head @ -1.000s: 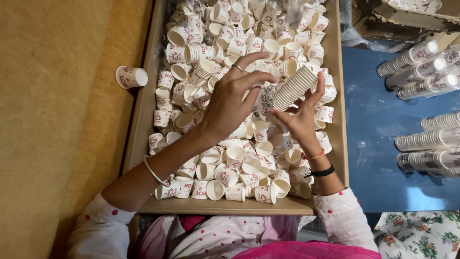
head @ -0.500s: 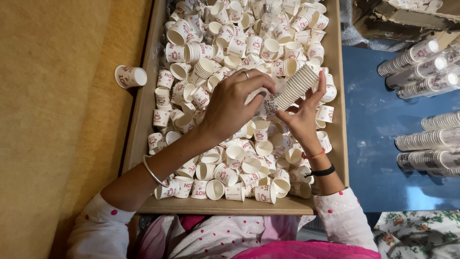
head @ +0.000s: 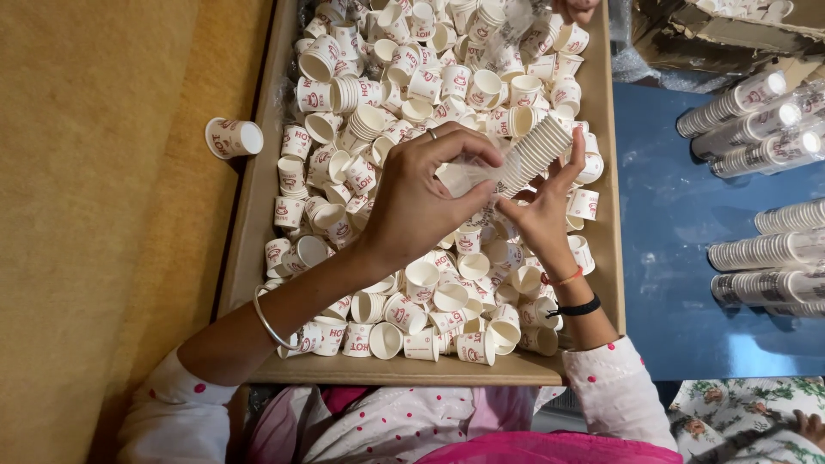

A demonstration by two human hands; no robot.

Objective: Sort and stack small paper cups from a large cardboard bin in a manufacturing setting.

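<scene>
A shallow cardboard tray [head: 258, 185] is filled with several small white paper cups [head: 430, 283] with red print. Above its middle my right hand [head: 546, 215] holds a nested stack of cups [head: 537, 155], tilted up to the right. My left hand [head: 421, 202] pinches the lower end of that stack, where thin clear plastic [head: 464, 176] shows around it. A silver bangle sits on my left wrist; black and orange bands circle my right wrist.
One loose cup [head: 232, 137] lies on the tan mat left of the tray. Wrapped sleeves of stacked cups [head: 756, 249] lie on the blue surface at right. Cardboard boxes [head: 713, 34] sit at top right. Another person's fingers [head: 576, 9] show at the top edge.
My left hand closed from spread fingers into a pinch on the lower end of the cup stack. The stack and my right hand have barely shifted.
</scene>
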